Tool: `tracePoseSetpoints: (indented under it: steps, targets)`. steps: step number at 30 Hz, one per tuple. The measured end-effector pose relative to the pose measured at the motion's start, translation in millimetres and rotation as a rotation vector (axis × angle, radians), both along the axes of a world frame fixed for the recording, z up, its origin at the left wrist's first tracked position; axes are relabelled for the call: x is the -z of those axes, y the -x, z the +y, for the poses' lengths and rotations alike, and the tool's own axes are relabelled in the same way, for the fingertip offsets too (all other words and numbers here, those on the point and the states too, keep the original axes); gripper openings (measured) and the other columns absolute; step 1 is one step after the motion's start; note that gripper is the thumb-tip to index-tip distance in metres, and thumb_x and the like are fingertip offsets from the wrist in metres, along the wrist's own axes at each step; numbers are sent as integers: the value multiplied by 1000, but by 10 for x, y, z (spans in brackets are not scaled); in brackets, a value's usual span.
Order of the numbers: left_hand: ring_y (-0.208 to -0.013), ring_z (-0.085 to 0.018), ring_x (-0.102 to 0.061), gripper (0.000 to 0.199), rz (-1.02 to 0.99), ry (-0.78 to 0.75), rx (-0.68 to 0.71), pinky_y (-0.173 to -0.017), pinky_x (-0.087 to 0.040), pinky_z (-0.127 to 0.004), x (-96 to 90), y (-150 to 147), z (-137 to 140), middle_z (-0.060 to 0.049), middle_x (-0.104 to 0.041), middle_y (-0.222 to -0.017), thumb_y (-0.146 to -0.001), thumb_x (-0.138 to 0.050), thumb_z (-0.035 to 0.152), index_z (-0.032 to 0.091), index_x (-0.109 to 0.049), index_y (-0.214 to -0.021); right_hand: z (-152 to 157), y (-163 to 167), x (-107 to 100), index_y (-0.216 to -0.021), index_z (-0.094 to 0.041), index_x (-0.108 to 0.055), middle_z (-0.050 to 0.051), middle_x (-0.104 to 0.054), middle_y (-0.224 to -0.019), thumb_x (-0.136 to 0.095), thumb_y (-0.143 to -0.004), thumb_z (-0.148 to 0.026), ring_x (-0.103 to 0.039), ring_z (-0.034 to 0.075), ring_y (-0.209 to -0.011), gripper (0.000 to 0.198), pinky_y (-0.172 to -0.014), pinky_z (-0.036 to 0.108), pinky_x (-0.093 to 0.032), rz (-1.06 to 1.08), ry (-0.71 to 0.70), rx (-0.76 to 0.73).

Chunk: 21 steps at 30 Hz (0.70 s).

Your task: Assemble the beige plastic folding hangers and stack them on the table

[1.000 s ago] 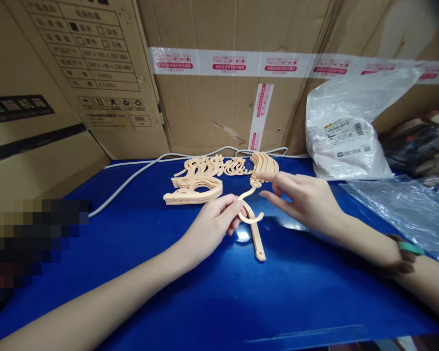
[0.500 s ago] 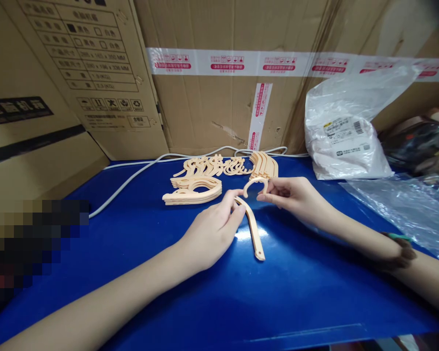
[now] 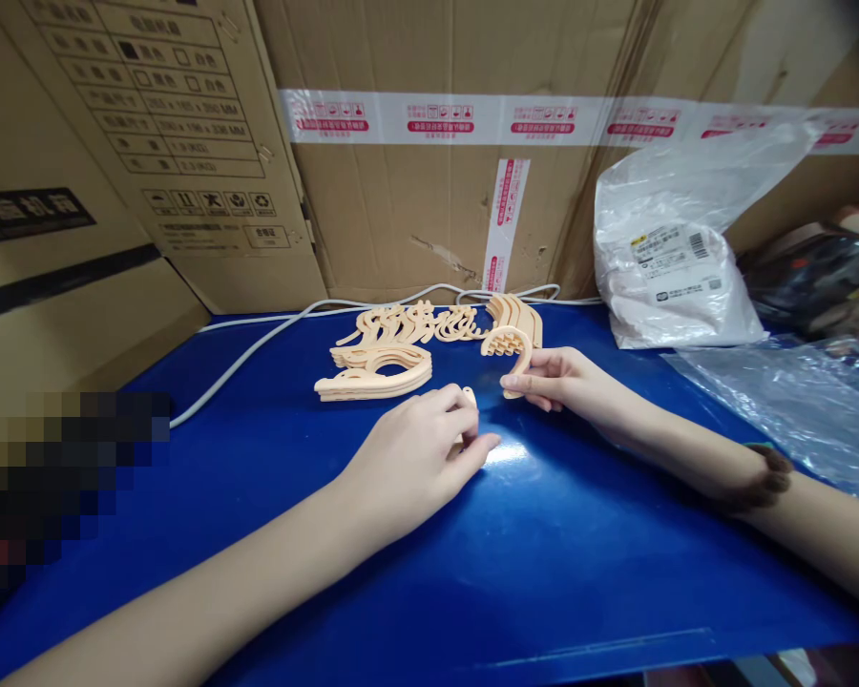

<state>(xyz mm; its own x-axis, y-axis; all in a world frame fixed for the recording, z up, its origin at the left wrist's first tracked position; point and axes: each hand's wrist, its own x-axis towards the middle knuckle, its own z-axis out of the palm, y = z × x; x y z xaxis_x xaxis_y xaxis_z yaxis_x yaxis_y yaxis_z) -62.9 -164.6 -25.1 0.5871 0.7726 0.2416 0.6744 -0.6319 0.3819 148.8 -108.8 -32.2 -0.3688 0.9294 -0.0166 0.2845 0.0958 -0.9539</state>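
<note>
In my right hand (image 3: 569, 382), thumb and fingers pinch a beige curved hanger hook (image 3: 521, 345) by its lower end, its curve raised above the table. My left hand (image 3: 422, 444) is low over the blue table with bent fingers around a beige hanger arm (image 3: 470, 394); only its tip and a small bit near the palm show. My left thumb points to the right, and the rest of that piece is hidden. Beyond the left hand lies a stack of hanger arms (image 3: 376, 384). Behind the hook is another stack of curved hanger arms (image 3: 519, 315).
A row of loose hanger hooks (image 3: 401, 322) lies at the back of the blue table (image 3: 544, 572). A white cable (image 3: 240, 367) runs behind them along cardboard boxes (image 3: 393, 210). At right are a white plastic bag (image 3: 677, 277) and a clear plastic sheet (image 3: 794, 405).
The hook in my right hand has turned and its curve now stands higher. My left hand has shifted slightly down, and the hanger arm that jutted toward me is now mostly hidden under it.
</note>
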Motion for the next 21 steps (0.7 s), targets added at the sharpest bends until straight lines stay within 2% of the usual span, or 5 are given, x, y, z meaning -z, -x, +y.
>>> tracePoseSetpoints:
  steps: [2, 4, 9, 15, 21]
  targets:
    - [-74, -15, -56, 23, 16, -22, -40, -66, -42, -29, -15, 3, -2, -1, -60, -83, -92, -53, 31, 18, -56, -73, 0, 2, 6, -72, -14, -64, -5, -52, -50, -74, -72, -44, -40, 4, -44, 32, -43, 21, -25, 26, 9, -1]
    - [-72, -16, -56, 19, 34, -78, -83, -64, -42, -29, -9, 5, 0, 0, -59, -79, -89, -57, 30, 18, -54, -76, 1, 2, 8, -75, -14, -65, -3, -57, -55, -71, -75, -46, -40, 4, -42, 33, -41, 21, -24, 53, 24, -18]
    - [-95, -26, -57, 24, 122, -256, -116, -84, -45, -38, 67, 21, 43, -6, -64, -94, -88, -59, 39, 17, -58, -94, 2, 16, 12, -81, -13, -67, 1, -66, -66, -71, -75, -46, -47, 5, -41, 33, -38, 21, -28, 81, 70, -71]
    - [-87, -20, -60, 14, 156, -142, -110, -70, -45, -30, 50, 46, 68, -3, -64, -93, -90, -47, 21, 20, -60, -96, 21, 32, 44, -67, -13, -68, -3, -58, -54, -77, -68, -43, -44, 3, -42, 32, -40, 19, -31, 52, 76, -73]
    - [-81, -20, -61, 22, 161, -107, -184, -65, -43, -30, 37, 31, 40, -2, -63, -95, -79, -52, 18, 20, -58, -100, 47, 16, 39, -81, -14, -73, -1, -62, -62, -76, -69, -45, -48, 5, -47, 34, -41, 19, -34, 103, 145, -94]
